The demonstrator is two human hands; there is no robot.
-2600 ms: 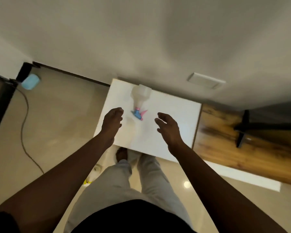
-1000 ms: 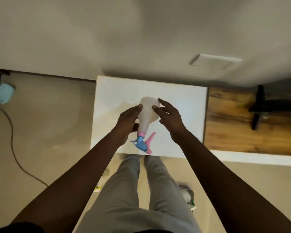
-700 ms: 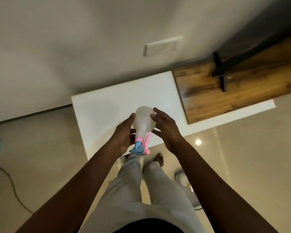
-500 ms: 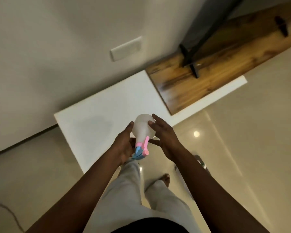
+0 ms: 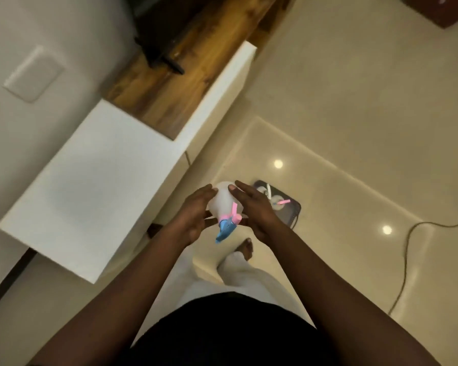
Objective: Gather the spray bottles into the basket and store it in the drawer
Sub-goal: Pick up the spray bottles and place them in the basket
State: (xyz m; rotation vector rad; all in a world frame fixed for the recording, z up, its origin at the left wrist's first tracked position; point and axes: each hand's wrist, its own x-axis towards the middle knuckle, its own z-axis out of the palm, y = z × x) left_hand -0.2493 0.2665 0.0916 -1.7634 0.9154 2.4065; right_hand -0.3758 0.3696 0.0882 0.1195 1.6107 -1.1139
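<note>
Lifted off the white desk and carried over the floor toward the basket: spray bottle, clasped between left hand and right hand. Probably light, smooth plastic; best gripped round the body.

No readable text anywhere. The bottle in my hands carries no label or brand I can make out, the wall plate is blank, and the basket on the floor is too blurred to read.
</note>
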